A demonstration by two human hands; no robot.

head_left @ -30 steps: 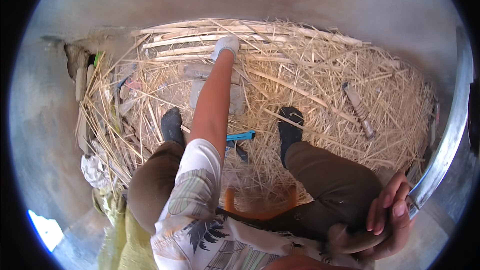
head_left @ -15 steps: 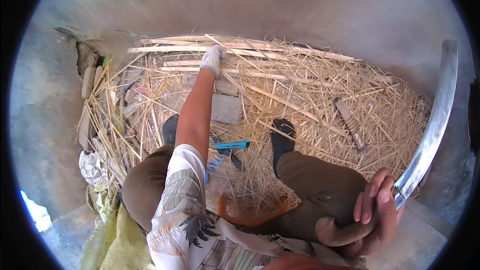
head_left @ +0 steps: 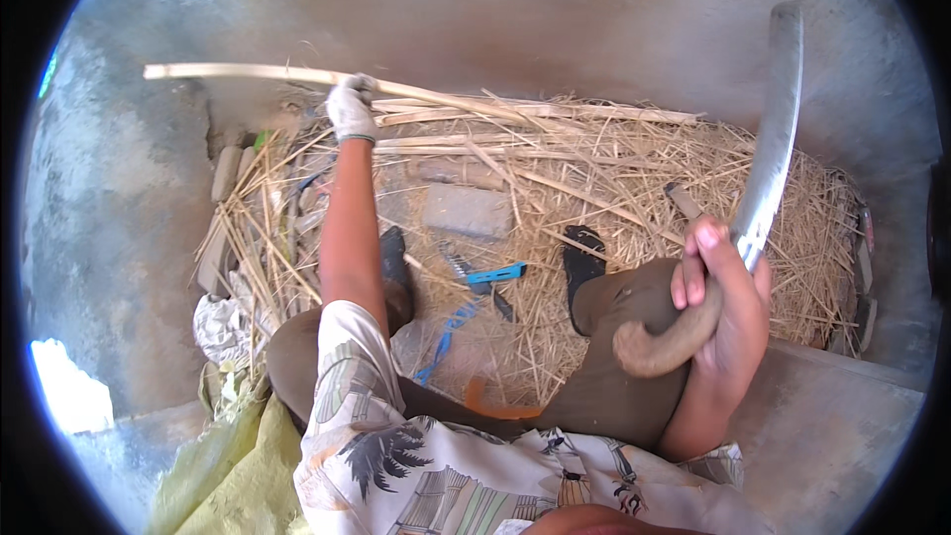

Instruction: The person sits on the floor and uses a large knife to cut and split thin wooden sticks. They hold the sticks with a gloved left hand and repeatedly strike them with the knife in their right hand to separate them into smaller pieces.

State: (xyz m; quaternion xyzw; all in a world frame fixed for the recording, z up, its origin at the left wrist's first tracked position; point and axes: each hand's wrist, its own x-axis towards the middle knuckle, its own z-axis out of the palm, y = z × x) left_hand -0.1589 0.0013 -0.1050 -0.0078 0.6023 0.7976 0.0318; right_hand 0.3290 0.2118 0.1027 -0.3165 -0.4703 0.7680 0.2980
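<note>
From afar I saw the gloved left hand (head_left: 353,110) closed round a pale stick (head_left: 233,70), which ran crosswise to both sides of it before the wall (head_left: 555,20); the right hand (head_left: 735,312), well apart, gripped a curved knife (head_left: 778,139) by its handle (head_left: 666,341)

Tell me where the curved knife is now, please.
In the head view, the curved knife is right of centre, in the right hand, its blade toward the picture's top.

Soft, diffuse light is spreading — a lower-left patch (head_left: 69,386) is glaring white, the blade (head_left: 776,139) is gleaming — while fisheye distortion is bending straight edges.
</note>
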